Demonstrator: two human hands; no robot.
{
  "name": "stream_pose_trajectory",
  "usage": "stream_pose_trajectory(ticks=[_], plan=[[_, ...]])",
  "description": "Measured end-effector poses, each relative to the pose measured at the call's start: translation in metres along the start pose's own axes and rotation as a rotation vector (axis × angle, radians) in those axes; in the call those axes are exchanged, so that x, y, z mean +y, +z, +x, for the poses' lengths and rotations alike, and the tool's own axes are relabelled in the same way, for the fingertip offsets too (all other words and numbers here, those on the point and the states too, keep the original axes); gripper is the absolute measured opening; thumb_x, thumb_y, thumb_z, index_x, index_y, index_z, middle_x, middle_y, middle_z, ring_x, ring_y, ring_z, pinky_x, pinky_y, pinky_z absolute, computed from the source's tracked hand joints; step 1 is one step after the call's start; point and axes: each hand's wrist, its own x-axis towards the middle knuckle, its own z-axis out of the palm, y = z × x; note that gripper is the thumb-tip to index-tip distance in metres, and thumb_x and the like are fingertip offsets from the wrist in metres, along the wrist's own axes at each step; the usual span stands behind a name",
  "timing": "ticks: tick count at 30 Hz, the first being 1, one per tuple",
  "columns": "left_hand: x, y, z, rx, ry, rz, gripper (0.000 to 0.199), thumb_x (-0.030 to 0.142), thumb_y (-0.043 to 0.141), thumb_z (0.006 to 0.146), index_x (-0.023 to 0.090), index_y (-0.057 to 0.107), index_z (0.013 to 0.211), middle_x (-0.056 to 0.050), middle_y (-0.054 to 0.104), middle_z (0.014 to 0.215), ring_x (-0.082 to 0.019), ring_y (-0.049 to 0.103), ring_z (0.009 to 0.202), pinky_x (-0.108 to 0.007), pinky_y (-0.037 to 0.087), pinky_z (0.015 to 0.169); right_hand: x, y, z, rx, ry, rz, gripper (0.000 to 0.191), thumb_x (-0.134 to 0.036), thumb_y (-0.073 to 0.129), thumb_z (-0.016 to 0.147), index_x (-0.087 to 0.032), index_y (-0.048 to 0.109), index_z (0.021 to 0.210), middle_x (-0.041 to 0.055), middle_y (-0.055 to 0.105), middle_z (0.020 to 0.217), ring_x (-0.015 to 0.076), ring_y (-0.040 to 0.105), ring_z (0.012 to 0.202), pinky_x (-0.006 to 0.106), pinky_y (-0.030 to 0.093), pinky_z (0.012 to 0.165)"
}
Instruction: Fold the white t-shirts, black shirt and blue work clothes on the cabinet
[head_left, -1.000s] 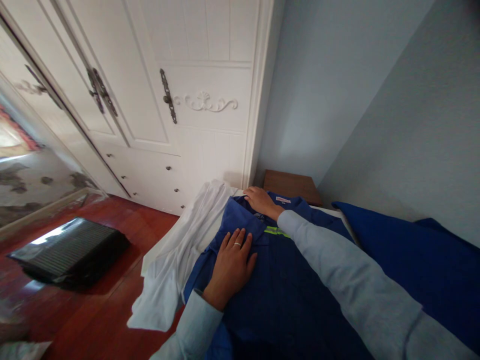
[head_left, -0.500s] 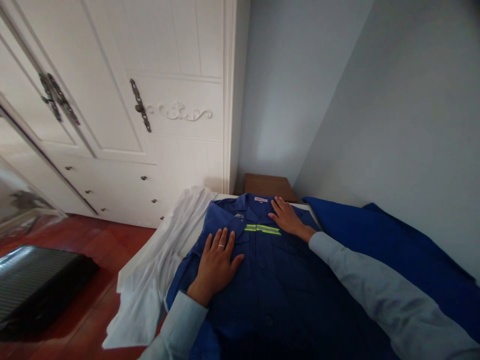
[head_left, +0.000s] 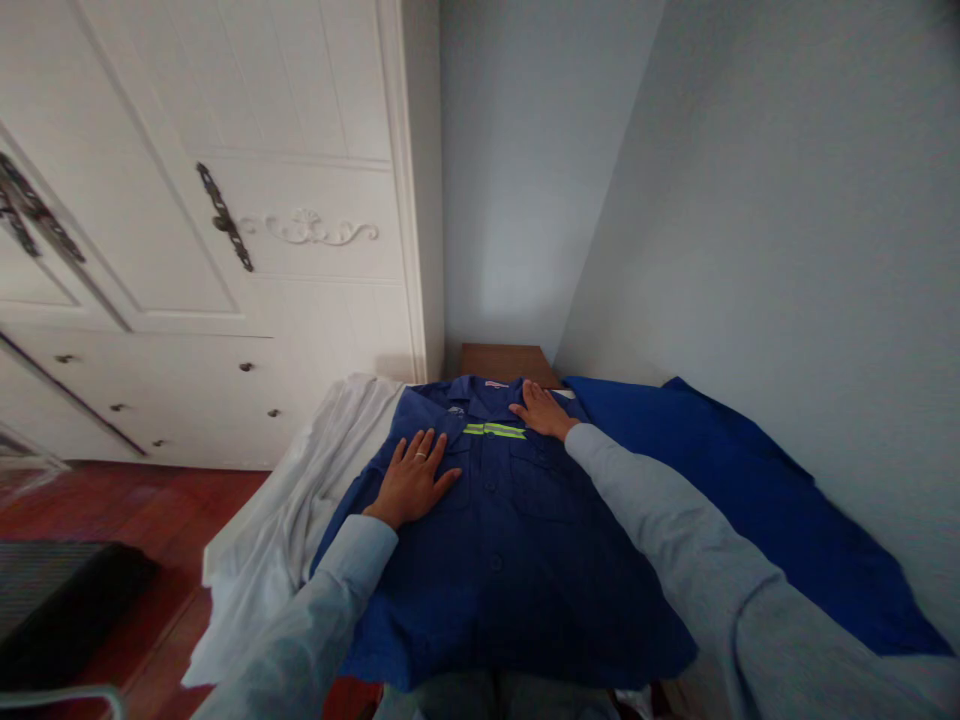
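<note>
A dark blue buttoned shirt point(head_left: 480, 520) with a yellow-green and grey stripe across its chest lies spread out, collar at the far end. My left hand point(head_left: 416, 480), a ring on one finger, rests on its left chest and sleeve area, fingers spread. Near the collar's right side, my right hand point(head_left: 541, 409) lies on the cloth with fingers stretched out. Neither hand grips anything. White cloth point(head_left: 285, 510) lies crumpled left of the shirt. Blue fabric point(head_left: 720, 480) extends along the wall at the right.
A white wardrobe point(head_left: 315, 330) with dark handles stands at the left and ahead. A brown wooden surface point(head_left: 502, 359) sits beyond the collar. Grey walls point(head_left: 787, 250) close off the right. A black object point(head_left: 82, 600) lies on the red floor point(head_left: 180, 510).
The view has shifted right and back, so the shirt's bottom hem now shows. Both hands remain laid on the shirt in nearly the same places.
</note>
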Motion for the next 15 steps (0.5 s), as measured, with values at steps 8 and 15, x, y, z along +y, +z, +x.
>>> stream_pose_trajectory(ticks=[8, 15], plan=[[-0.002, 0.005, 0.005, -0.034, -0.047, 0.003, 0.074, 0.063, 0.035, 0.099, 0.018, 0.037, 0.157, -0.015, 0.036, 0.162, -0.031, 0.028, 0.152, -0.054, 0.021, 0.124, -0.013, -0.009, -0.105, -0.045, -0.327, 0.056, 0.091, -0.072, 0.014, 0.098, -0.007, 0.022, 0.161, 0.0203, 0.021, 0.167, 0.0319, 0.017, 0.155, 0.052, 0.018, 0.126], [0.001, 0.001, 0.004, -0.018, -0.054, -0.011, 0.071, 0.06, 0.036, 0.1, 0.016, 0.039, 0.156, -0.015, 0.038, 0.161, -0.031, 0.029, 0.152, -0.053, 0.022, 0.124, -0.002, -0.001, -0.166, -0.043, -0.359, 0.078, 0.079, -0.068, 0.021, 0.101, -0.016, 0.036, 0.158, 0.0164, 0.028, 0.165, 0.0303, 0.024, 0.154, 0.054, 0.021, 0.125]])
